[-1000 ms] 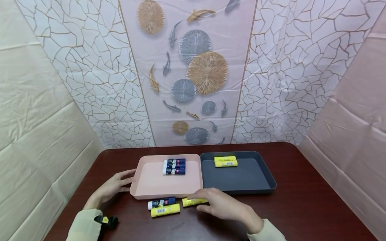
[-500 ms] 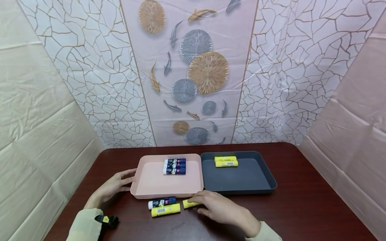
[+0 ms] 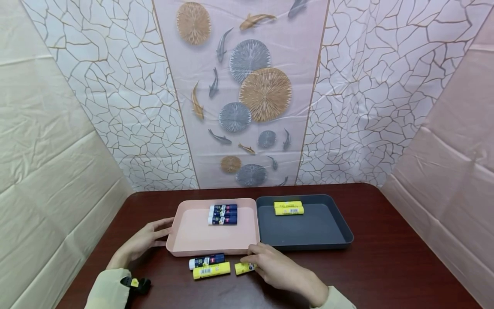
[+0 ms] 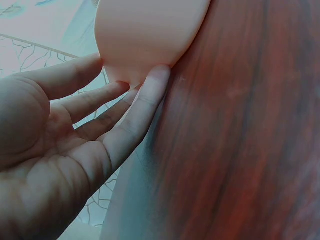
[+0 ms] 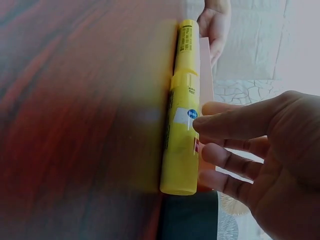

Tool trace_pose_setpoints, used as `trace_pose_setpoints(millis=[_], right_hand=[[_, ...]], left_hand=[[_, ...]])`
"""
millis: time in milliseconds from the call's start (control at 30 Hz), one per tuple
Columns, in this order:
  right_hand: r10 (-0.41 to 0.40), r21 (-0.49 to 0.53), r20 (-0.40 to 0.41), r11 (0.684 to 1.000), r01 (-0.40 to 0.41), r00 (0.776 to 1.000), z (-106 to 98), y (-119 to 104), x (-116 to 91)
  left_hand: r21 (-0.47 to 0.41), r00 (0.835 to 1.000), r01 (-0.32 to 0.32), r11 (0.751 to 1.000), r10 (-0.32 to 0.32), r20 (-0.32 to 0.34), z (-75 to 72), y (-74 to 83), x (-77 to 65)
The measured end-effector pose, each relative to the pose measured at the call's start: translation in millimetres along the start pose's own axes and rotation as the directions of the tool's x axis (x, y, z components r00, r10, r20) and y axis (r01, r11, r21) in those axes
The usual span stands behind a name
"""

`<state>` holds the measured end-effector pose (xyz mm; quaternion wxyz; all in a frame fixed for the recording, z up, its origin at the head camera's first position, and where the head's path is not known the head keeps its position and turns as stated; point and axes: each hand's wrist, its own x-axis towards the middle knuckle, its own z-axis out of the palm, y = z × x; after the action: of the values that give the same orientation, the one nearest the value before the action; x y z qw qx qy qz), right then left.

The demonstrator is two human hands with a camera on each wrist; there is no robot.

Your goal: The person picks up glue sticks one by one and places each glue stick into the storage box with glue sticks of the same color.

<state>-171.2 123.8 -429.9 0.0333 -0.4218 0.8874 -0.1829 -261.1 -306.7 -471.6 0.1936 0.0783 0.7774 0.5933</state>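
Observation:
My left hand (image 3: 143,241) rests at the left end of the pink tray (image 3: 185,240), fingers extended and fingertips touching its wall (image 4: 145,45). In front of the trays my right hand (image 3: 279,268) holds a yellow glue stick (image 3: 244,268) lying on the table. The right wrist view shows the thumb on this glue stick (image 5: 181,155) and the other fingers along its far side. To the left lie a second yellow glue stick (image 3: 211,271) and a dark blue glue stick with a white cap (image 3: 206,261), side by side.
Inside the pink tray several dark blue glue sticks (image 3: 223,220) lie in a row. The dark grey tray (image 3: 308,234), adjoining on the right, holds yellow glue sticks (image 3: 289,210). A patterned cloth wall (image 3: 247,128) stands behind the brown table (image 3: 390,257).
My right hand has closed in on the yellow glue stick, which has shifted slightly toward the front edge. My left hand stays at the pink tray.

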Motion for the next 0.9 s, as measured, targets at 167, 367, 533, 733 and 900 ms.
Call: trace_pose_setpoints(millis=[167,367,533,733,900], right_hand=[[0.039,0.019,-0.004,0.999,-0.039,0.999,2.8,0.7,-1.3],[0.078,0.059,0.041,0.995,-0.080,0.996,4.2,1.5,0.0],[0.074,0.082,0.054,0.994,-0.078,0.996,5.2,3.4,1.0],[0.061,0.053,0.048,0.997,-0.064,0.997,6.1,4.7,-0.6],[0.060,0.028,0.051,0.998,-0.061,0.997,7.4,5.2,0.1]], left_hand=[[-0.001,1.000,0.005,1.000,-0.005,0.000,1.5,-0.5,0.0],[0.001,1.000,0.006,1.000,-0.006,-0.001,1.7,-0.1,-0.3],[-0.003,1.000,0.002,1.000,-0.002,0.001,1.7,0.0,-0.4],[-0.005,1.000,-0.007,1.000,0.007,0.010,1.4,1.0,-0.2],[-0.004,1.000,-0.004,1.000,0.004,0.005,0.9,0.4,-0.7]])
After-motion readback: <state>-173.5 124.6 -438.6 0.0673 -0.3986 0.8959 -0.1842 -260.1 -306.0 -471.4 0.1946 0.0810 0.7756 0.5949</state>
